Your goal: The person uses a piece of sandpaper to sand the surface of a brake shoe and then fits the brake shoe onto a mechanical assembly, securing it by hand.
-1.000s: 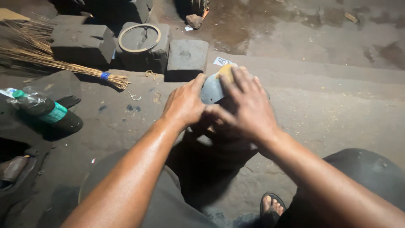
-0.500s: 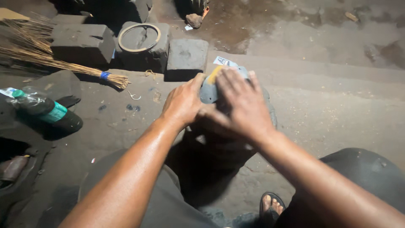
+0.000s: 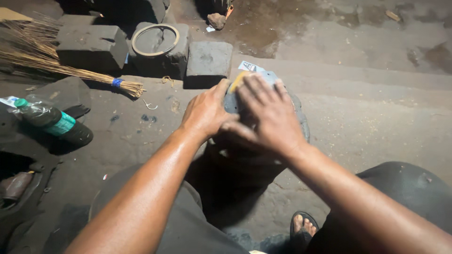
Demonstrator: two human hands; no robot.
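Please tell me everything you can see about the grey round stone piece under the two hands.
The grey stone piece looks rounded and rough, dull dark grey, like carved stone. Only its far rim and right side show; the rest is hidden. It stands on the dusty ground between the person's knees. The left hand grips its left side, and the right hand lies flat on top, fingers spread. A small yellowish thing shows at the fingertips; what it is cannot be told.

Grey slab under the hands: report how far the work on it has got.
Done: the grey slab lies flat on the round stone block. In hand: the right hand presses flat on it over a yellow piece, and the left hand grips its near edge. Left: cannot tell; the hands hide most of the slab's surface.
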